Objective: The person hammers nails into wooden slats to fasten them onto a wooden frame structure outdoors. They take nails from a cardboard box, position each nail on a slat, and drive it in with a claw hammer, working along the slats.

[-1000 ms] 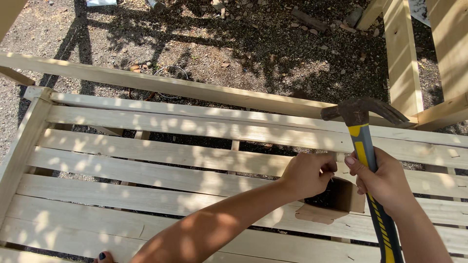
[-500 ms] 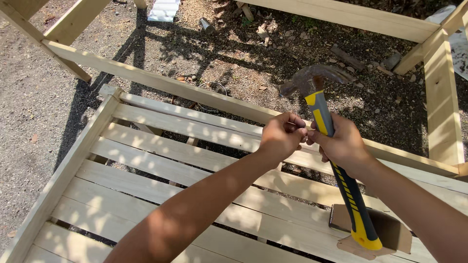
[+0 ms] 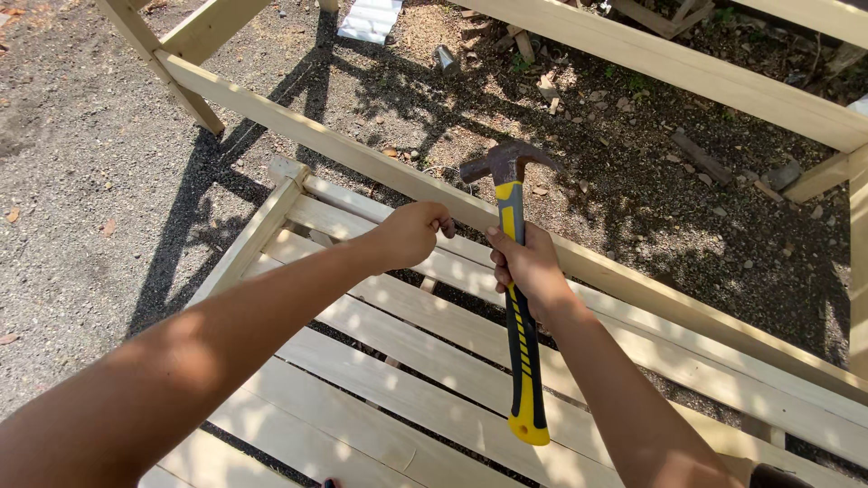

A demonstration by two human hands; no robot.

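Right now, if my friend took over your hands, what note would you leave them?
Right hand: gripping a claw hammer high on its yellow and black handle, head up, raised above the wood.
Left hand: closed in a fist at the long top rail, fingers pinched together; what they pinch is too small to tell.
Things: a pale slatted wood panel lies flat below both arms, on gravel ground. More wooden frame pieces stand behind it.
Done: slats sit side by side in the frame.
Left: the hammer is lifted and not touching wood. Whether any slat is already fastened cannot be seen.
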